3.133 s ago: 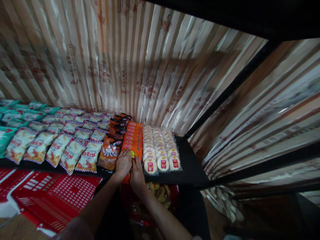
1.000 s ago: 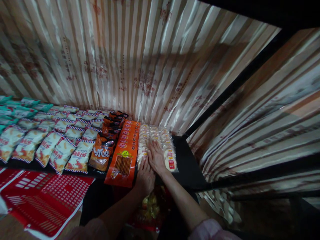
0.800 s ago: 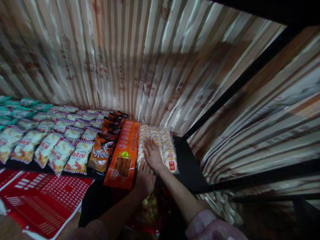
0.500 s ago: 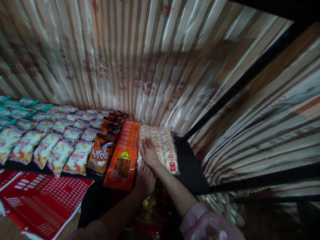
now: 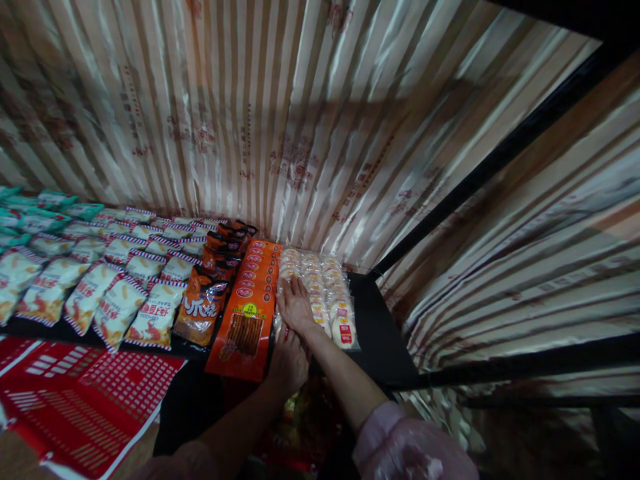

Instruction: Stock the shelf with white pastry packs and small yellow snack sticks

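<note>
The person's right hand [image 5: 296,308] is lying flat and open on the left row of wrapped round snacks [image 5: 290,259], which is running straight away toward the curtain [image 5: 265,133]. The left hand [image 5: 290,363] is covering the row's front end (its grip is hiding, so nobody can tell).

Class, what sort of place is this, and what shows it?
Probably a shop or market stall: matching snack bags stand in rows on a black shelf, and a red plastic basket shows below its edge.

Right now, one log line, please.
left hand: at front of clear-wrapped round white snacks; right hand: atop them, farther back; flat orange packets: alongside
</note>
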A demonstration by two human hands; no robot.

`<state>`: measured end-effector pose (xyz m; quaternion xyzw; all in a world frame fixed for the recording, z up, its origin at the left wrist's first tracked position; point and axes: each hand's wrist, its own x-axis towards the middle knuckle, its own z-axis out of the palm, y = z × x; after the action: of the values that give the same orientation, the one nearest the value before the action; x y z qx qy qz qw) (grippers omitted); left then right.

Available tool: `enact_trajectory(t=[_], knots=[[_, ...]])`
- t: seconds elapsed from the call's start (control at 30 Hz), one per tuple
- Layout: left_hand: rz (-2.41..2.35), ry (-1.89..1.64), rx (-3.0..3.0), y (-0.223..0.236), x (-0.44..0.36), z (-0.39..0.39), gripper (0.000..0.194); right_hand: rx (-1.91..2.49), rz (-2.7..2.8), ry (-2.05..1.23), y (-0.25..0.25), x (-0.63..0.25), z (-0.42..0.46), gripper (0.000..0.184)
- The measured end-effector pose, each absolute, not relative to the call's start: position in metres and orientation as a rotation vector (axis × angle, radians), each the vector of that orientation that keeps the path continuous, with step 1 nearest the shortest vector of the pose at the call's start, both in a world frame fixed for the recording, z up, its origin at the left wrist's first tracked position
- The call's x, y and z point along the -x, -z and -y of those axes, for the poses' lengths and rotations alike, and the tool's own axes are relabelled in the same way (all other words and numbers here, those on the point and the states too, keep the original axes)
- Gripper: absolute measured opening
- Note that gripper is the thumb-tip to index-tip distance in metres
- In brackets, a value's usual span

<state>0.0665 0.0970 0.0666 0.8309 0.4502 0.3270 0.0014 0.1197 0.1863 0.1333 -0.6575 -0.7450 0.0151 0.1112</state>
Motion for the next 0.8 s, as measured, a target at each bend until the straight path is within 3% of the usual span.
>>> enact_trajectory(t=[0.47,0.8], knots=[[-1.367,-0.953,-2.665,-0.078,-0.060,-0.094,0.043,1.700,2.005,0.058,-0.130,-0.146,-0.183,0.048],[-1.451,-0.821,-2.747,-0.087,-0.056,-0.093,0.058,1.747,1.894,0.062,-0.111,-0.208,-0.133,0.047]])
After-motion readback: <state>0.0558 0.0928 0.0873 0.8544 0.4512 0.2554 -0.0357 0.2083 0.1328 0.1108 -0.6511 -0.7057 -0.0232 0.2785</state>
